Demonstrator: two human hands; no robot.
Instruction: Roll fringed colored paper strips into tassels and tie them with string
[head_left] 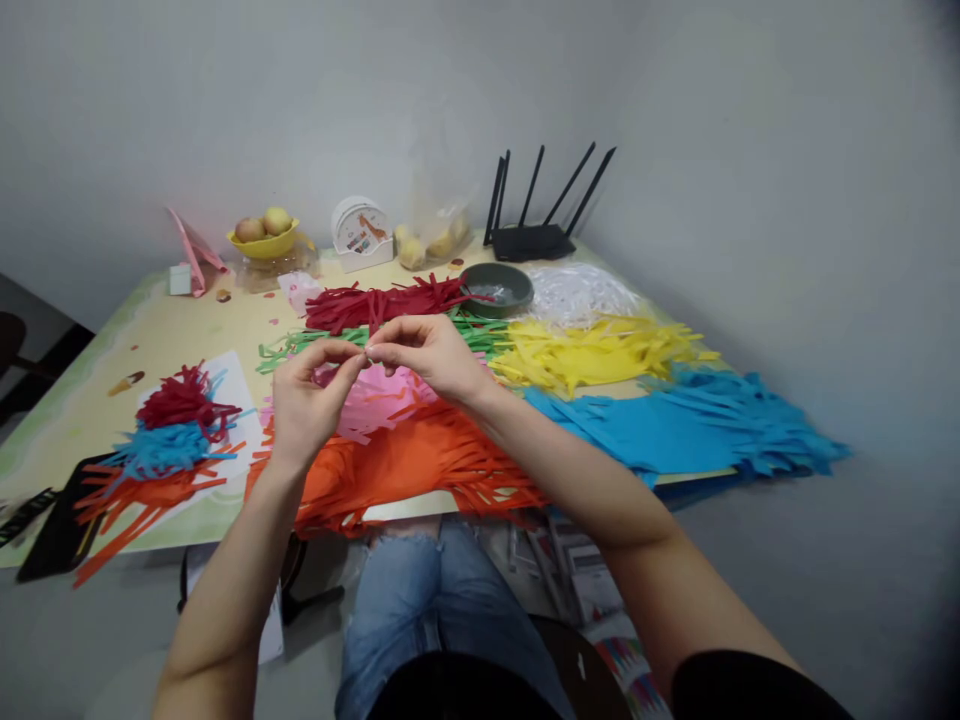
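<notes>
Orange strips, one broad fringed pile (405,455), lie along the near edge of the pale-yellow printed table (176,330), below my hands. Thumb and forefinger pinched closed, my bare left hand (307,400) meets my bare right hand (435,360), pinched likewise (I cannot tell what, if anything, sits between the fingertips). I count five more coloured fringed piles: one pink (375,400), one green (289,345), one dark-red (390,303), one yellow (600,355), one blue (660,430). Three small bundles (169,450) lie to the left.
</notes>
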